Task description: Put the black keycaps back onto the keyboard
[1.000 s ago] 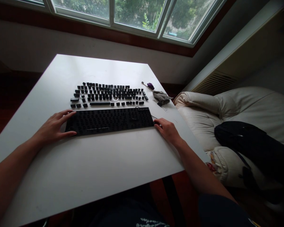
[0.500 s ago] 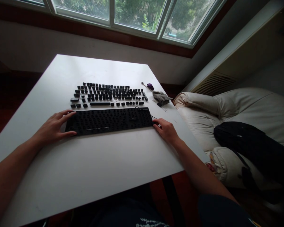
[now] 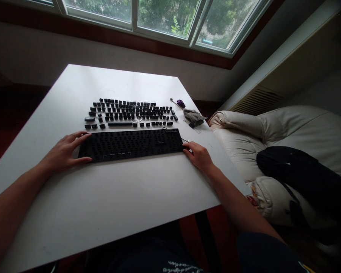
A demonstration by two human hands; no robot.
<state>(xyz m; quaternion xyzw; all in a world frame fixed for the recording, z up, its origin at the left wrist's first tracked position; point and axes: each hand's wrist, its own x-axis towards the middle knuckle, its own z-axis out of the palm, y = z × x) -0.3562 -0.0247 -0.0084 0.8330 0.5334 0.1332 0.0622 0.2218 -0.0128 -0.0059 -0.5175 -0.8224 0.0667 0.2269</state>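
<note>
A black keyboard base [image 3: 130,145] with its keys taken off lies across the white table [image 3: 108,197]. My left hand [image 3: 64,152] rests at its left end, fingers stretched along the edge and thumb under the front corner. My right hand [image 3: 199,154] touches the right end with its fingertips, fingers loosely spread. Behind the base, several black keycaps [image 3: 130,113] lie set out in rows, with a long space bar [image 3: 119,124] in the front row.
At the table's right edge lie a grey cloth [image 3: 194,116] and a purple-tipped tool [image 3: 179,102]. A cream beanbag [image 3: 287,151] with a black bag [image 3: 301,174] on it sits to the right. Windows run along the far wall.
My right hand has slid slightly left, closer against the keyboard's right end. The left hand and the keyboard stay put.
</note>
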